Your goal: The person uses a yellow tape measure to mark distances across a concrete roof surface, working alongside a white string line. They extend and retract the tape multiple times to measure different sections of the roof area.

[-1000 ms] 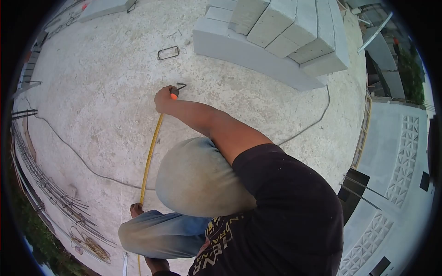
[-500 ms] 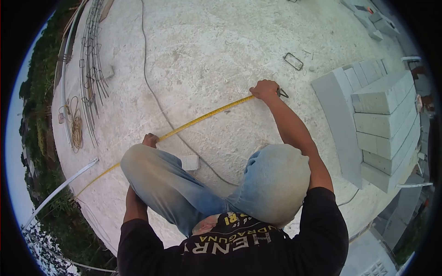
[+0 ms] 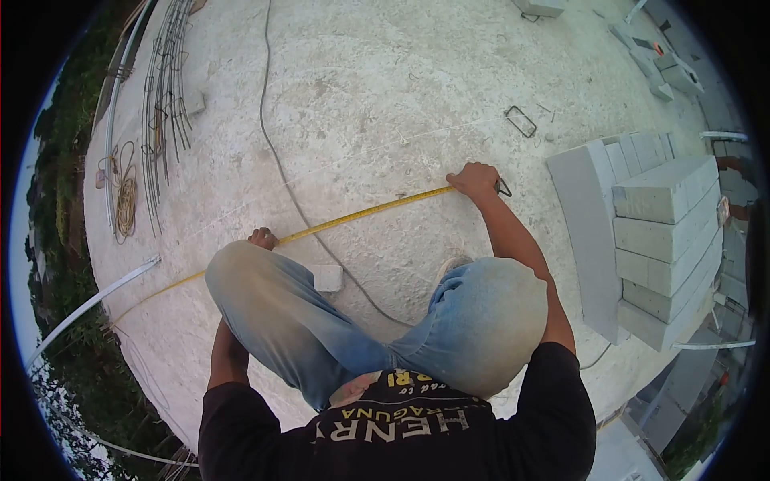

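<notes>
I squat on a rough concrete slab [image 3: 385,96] with my knees in faded jeans in front of me. A yellow tape measure [image 3: 361,215] lies stretched across the slab between my hands. My right hand [image 3: 475,179] reaches forward and grips the tape's case end, next to a small bent wire piece [image 3: 504,188]. My left hand [image 3: 262,238] sits beyond my left knee with its fingers curled down on the yellow blade, pinning it to the slab. The blade runs on past that hand toward the lower left edge.
A stack of grey concrete blocks [image 3: 662,232] stands at the right. A thin cable [image 3: 277,156] crosses the slab under the tape. Rebar rods [image 3: 164,88], a coiled wire [image 3: 124,200] and a white pipe [image 3: 88,305] lie along the left edge. A small block fragment [image 3: 327,277] sits by my knee, a steel stirrup [image 3: 521,122] farther off.
My head has swung round, so the blocks went from the top to the right of the view. Both hands stay on the stretched tape.
</notes>
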Tool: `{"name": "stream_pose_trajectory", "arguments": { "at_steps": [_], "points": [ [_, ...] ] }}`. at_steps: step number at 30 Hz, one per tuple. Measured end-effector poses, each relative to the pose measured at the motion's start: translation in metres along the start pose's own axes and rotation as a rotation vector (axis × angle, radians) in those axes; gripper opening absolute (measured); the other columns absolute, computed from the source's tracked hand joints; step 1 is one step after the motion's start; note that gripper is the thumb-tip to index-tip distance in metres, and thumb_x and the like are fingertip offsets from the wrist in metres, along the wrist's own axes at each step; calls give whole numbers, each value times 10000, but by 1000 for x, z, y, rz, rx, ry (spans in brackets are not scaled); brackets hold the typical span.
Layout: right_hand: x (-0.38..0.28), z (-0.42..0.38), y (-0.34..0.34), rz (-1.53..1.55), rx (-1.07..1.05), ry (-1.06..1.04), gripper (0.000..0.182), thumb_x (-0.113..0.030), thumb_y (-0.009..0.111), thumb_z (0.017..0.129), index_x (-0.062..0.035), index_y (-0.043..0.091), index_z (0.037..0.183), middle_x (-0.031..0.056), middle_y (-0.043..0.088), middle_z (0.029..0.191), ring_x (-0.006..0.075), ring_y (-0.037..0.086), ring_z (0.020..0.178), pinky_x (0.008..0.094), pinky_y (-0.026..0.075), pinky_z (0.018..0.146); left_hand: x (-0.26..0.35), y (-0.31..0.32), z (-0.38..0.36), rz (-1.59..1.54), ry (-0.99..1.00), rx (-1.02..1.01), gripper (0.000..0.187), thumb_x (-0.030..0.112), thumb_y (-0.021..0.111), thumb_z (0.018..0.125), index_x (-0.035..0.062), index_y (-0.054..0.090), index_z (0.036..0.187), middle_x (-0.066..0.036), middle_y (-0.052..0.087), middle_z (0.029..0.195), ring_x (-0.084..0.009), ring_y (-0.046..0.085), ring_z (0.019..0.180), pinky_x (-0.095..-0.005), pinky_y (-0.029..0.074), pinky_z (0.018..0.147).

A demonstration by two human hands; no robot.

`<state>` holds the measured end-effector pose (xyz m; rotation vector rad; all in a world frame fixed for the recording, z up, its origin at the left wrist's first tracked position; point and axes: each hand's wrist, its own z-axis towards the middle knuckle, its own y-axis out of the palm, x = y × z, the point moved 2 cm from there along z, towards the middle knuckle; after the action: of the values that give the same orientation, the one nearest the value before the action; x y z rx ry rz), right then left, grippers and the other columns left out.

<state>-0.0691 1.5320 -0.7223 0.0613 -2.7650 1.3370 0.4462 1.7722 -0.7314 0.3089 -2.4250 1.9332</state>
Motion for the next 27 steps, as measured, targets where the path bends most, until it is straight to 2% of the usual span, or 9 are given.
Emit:
{"name": "stream_pose_trajectory", "arguments": {
  "at_steps": [4,6,10,16,18,19,22,24,27],
  "points": [
    [6,-8,5,-53,18,-1,456,-442,549,691,-75,715,907,72,690,849,264,675,682,468,521,473,13,0,-8,11,-6,41,156,110,533,830,19,609,931,-140,595,952,-323,525,899,-412,416,828],
    [8,-18,2,-77,-62,3,544,-513,543,707,-60,707,959,117,694,920,269,684,803,441,542,613,22,-1,-14,19,-11,57,158,112,532,831,19,607,934,-140,594,954,-323,524,901,-412,415,829],
    [17,-17,5,-170,-62,-35,472,-441,543,705,-62,712,929,86,692,857,271,679,741,458,545,589,33,-5,-11,38,-17,99,163,117,531,832,20,604,940,-138,592,958,-321,522,904,-413,413,833],
    [19,-39,-5,120,-145,-185,670,-631,485,792,-17,694,958,165,675,936,313,642,913,393,498,809,57,-10,-27,76,-24,142,171,124,528,834,21,600,950,-137,590,963,-319,520,909,-414,410,839],
    [6,-70,2,194,-276,-455,735,-680,479,807,13,680,944,199,668,921,326,637,886,404,494,767,7,-21,-44,84,-24,160,173,126,528,834,21,598,953,-136,589,965,-319,519,910,-414,410,841],
    [2,-89,2,194,-279,-544,745,-698,494,795,19,651,920,195,653,875,329,627,848,421,491,729,57,-14,-30,89,-22,169,175,127,527,835,21,597,955,-136,588,966,-318,519,911,-414,409,841],
    [-10,-112,45,149,-206,-588,635,-619,530,830,2,613,935,171,618,837,318,606,814,422,465,717,51,-21,-35,110,-14,183,179,131,526,835,22,595,959,-135,587,968,-317,518,914,-415,408,844],
    [-26,-121,57,252,225,-682,463,-479,545,882,-22,593,944,152,589,841,298,578,803,404,435,726,-25,-42,-96,120,11,206,181,133,525,836,22,593,963,-135,586,970,-317,517,915,-415,407,846],
    [-50,-128,60,351,435,-779,350,-376,532,910,-31,585,932,142,569,834,275,555,804,389,410,736,-58,-49,-116,136,44,229,186,137,524,837,23,591,967,-134,585,973,-316,515,917,-416,405,849]
  ]
}}
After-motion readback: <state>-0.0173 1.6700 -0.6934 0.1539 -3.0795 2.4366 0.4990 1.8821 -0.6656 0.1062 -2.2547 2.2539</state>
